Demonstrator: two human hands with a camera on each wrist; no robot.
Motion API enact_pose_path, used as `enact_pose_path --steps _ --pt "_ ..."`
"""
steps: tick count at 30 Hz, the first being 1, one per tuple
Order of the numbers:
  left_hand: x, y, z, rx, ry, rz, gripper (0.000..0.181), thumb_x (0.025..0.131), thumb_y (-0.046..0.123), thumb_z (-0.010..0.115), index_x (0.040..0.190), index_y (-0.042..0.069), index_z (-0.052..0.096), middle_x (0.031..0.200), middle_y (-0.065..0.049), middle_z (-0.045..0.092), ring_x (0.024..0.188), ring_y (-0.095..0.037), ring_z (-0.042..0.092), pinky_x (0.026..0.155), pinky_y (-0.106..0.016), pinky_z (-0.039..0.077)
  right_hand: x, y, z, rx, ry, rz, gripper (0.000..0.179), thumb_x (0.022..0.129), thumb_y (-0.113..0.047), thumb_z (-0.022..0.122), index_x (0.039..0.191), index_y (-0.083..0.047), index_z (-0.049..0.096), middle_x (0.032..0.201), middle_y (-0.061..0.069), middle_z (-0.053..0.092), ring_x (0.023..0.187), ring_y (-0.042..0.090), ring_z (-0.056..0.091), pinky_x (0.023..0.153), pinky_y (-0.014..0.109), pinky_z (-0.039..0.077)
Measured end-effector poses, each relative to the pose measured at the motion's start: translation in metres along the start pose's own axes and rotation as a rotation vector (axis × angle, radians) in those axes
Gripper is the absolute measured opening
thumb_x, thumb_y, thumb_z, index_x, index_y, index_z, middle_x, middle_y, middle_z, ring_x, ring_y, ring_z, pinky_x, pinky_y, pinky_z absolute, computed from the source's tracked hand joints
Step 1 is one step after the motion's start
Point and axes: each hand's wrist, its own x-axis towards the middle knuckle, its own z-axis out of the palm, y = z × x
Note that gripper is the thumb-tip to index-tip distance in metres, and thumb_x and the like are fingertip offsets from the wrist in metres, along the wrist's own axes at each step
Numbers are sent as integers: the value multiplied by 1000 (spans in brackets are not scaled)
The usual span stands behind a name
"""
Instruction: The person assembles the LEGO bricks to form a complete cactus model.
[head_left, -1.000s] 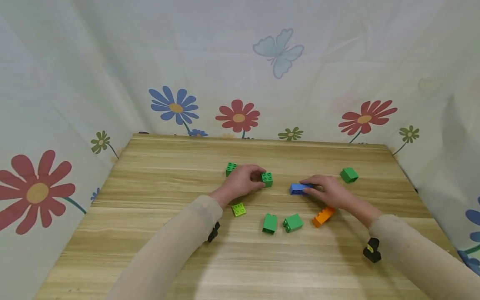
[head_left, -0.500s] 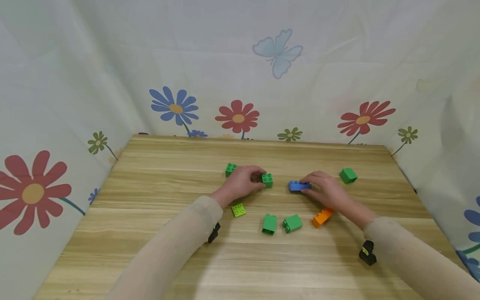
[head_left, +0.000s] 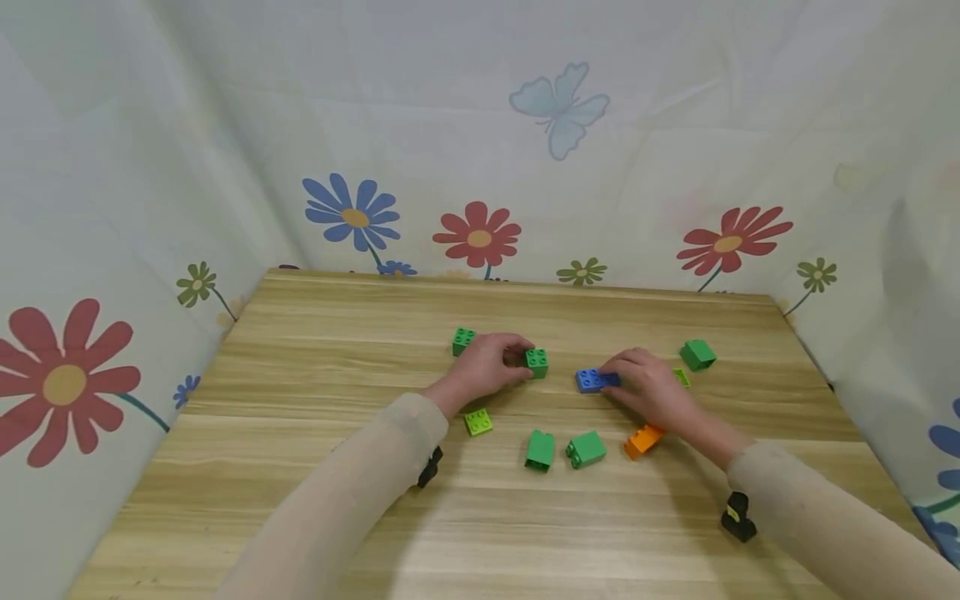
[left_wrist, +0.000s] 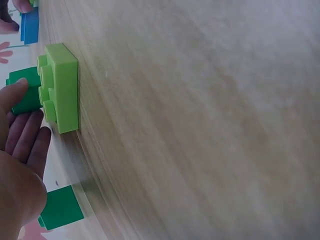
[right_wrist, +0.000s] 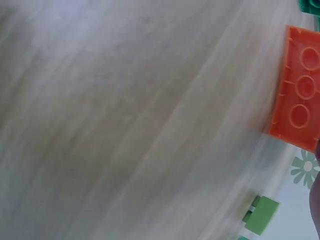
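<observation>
My left hand (head_left: 487, 365) pinches a green toy building brick (head_left: 536, 363) between thumb and fingers, its studs facing up. In the left wrist view, the thumb lies across that same green brick (left_wrist: 26, 90). To the right, my right hand (head_left: 651, 385) grips the right end of a blue building brick (head_left: 591, 381), studs upward. A small gap separates the blue brick from the green one. Fingers cover part of the blue brick. The right wrist view catches only a sliver of the right hand (right_wrist: 315, 202) at its edge.
Near the left wrist lies a lime brick (head_left: 477, 422), with a green brick (head_left: 462, 340) behind that hand. Two green bricks (head_left: 540, 451) and an orange one (head_left: 643, 442) lie in front. Beyond the right hand are a lime brick (head_left: 681, 377) and a green brick (head_left: 698, 354).
The blue brick has been turned in my right hand: its hollow underside faced me before, and its studs now point up. The left hand has kept its hold on the green brick.
</observation>
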Motion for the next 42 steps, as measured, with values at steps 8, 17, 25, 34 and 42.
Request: enact_pose_path --steps 8,17,25,34,42 --pt "2 -1 -1 -53 6 -7 43 96 18 83 137 13 70 128 -2 75 116 -16 72 102 -34 58 1 12 -10 166 -151 199 56 91 -11 87 142 -2 66 140 19 68 130 43 62 109 65 49" --pt "4 -4 -4 -77 7 -11 44 97 16 82 139 11 69 131 -5 74 120 -18 71 104 -35 57 6 14 -9 181 -216 215 51 93 -14 85 140 -2 68 137 20 70 127 43 64 107 64 51" --pt "8 -4 -7 -81 -17 -16 45 96 15 83 139 10 69 132 -5 74 121 -19 71 105 -34 57 7 9 -4 165 -184 214 38 94 -11 83 131 -4 74 128 18 74 119 41 69 102 62 54" --pt "10 -6 -6 -103 -16 -42 42 96 18 84 135 12 71 127 -3 75 118 -17 71 104 -34 57 19 2 -4 214 -141 242 40 96 -13 82 135 -8 73 130 14 74 119 35 70 102 59 56" --pt "8 -4 -5 -96 -19 -31 41 95 16 84 134 12 72 127 -3 75 118 -17 71 104 -35 57 40 -9 -10 219 -104 197 42 95 -14 83 136 -9 73 129 14 74 119 35 69 103 59 55"
